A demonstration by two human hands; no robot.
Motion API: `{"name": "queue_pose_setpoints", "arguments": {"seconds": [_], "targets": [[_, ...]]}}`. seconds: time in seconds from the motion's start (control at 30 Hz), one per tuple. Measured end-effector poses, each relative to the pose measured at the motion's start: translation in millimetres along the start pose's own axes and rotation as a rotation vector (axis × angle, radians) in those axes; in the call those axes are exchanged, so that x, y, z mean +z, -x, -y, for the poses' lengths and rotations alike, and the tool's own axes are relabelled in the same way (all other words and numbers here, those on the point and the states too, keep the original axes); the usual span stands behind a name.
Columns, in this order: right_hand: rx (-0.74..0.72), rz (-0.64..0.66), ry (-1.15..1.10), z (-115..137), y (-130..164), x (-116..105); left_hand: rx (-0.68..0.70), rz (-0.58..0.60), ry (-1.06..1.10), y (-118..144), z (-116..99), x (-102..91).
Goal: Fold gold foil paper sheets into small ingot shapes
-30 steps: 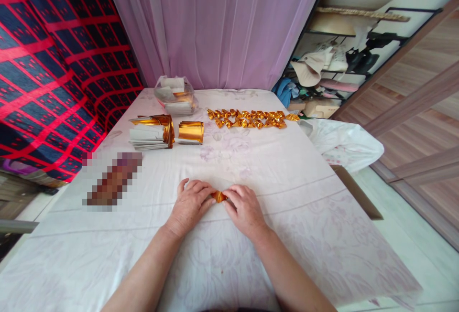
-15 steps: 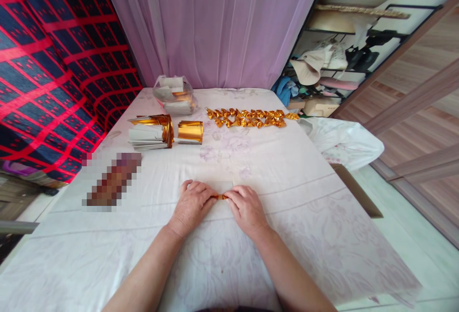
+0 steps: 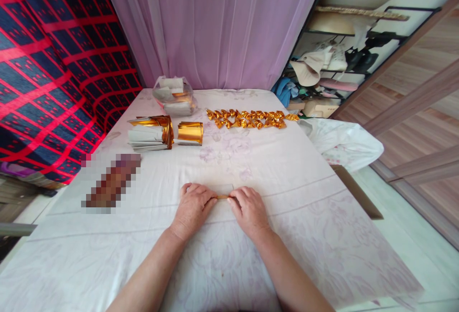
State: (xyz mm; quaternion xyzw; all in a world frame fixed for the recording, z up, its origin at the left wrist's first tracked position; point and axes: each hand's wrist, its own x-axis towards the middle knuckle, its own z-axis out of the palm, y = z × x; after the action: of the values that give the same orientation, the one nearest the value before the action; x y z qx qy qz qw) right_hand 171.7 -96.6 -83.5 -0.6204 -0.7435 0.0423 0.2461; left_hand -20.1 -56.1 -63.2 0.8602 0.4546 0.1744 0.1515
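Both hands rest at the near middle of the table, pinching opposite ends of one sheet of gold foil paper (image 3: 223, 197). Its near edge shows as a narrow rolled or folded gold strip, while a pale flat part lies beyond it on the cloth. My left hand (image 3: 195, 207) is closed on the left end, thumb and fingers together. On the right end my right hand (image 3: 250, 209) grips in the same way. The fingers hide both ends of the strip.
Farther back stand a large stack of gold foil paper (image 3: 150, 133), a smaller stack (image 3: 190, 133) and a plastic bag of paper (image 3: 174, 96). Several folded gold pieces (image 3: 251, 118) lie in rows. A blurred-out item (image 3: 113, 180) is at left; a white bag (image 3: 351, 145) hangs at right.
The gold strip between my fingers looks thinner and duller than before. My hands have spread very slightly apart; everything else stays in place.
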Motion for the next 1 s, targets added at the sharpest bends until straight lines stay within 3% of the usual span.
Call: {"name": "queue_pose_setpoints", "arguments": {"seconds": [0.27, 0.57, 1.0], "targets": [[-0.002, -0.003, -0.014, -0.6, -0.6, 0.3, -0.047, 0.008, 0.009, 0.0, -4.6, -0.5], [0.106, -0.022, 0.045, 5.2, -1.5, 1.5, -0.141, -0.016, -0.067, 0.0, -11.9, -2.1], [0.168, -0.08, 0.062, 5.6, -1.3, 2.4, -0.163, -0.029, -0.197, -1.0, -16.8, -1.4]]}}
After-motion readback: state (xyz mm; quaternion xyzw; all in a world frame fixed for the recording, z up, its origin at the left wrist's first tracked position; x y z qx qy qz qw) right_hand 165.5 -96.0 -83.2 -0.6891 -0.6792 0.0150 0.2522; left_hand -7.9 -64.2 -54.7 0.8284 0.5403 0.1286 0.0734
